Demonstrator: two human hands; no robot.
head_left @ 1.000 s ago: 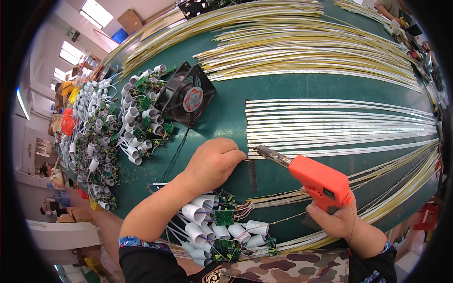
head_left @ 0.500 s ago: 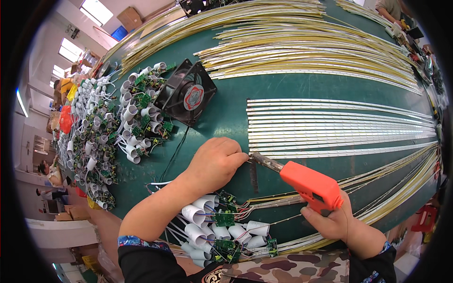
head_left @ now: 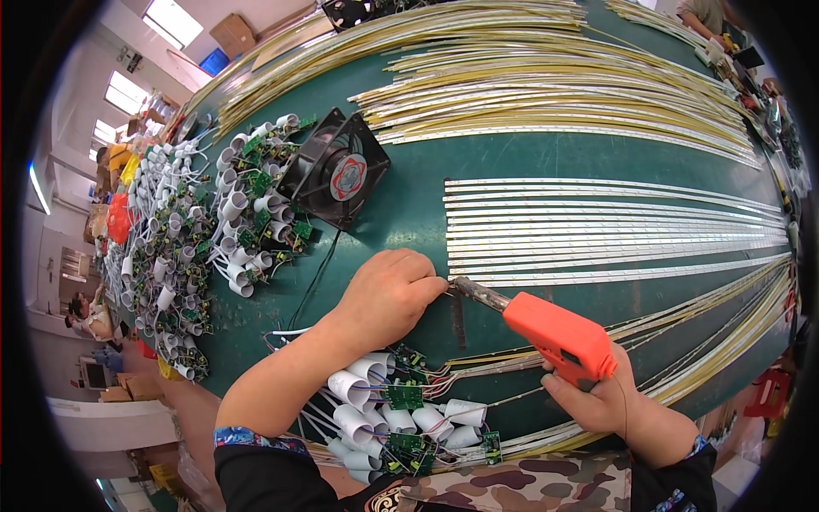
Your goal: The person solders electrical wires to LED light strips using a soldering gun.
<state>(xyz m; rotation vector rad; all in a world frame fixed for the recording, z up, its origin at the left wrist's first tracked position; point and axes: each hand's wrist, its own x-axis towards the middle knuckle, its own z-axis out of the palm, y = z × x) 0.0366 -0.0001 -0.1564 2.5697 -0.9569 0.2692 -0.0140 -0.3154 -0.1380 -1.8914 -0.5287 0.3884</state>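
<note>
In my right hand (head_left: 601, 397) is an orange soldering gun (head_left: 559, 333), its metal barrel slanting up and left. The gun's tip meets the left end of the nearest strip in a row of silver LED strips (head_left: 589, 226). My left hand (head_left: 388, 294) is closed in a pinch right beside that tip; what the fingers hold is too small to make out. Below my left forearm lie white lamp caps (head_left: 350, 388) with green circuit boards (head_left: 405, 395), their wires running to LED strips at the right.
A black square fan (head_left: 337, 171) stands on the green table (head_left: 409, 171), beyond my left hand. Piles of white caps with boards (head_left: 175, 256) cover the left side. Bundled yellowish strips (head_left: 554, 85) lie across the far side. Another person's arm (head_left: 699, 21) shows at the far right corner.
Both hands and the soldering gun keep nearly the same place, the tip still at the strip's end. A person in the background at the far left has shifted slightly.
</note>
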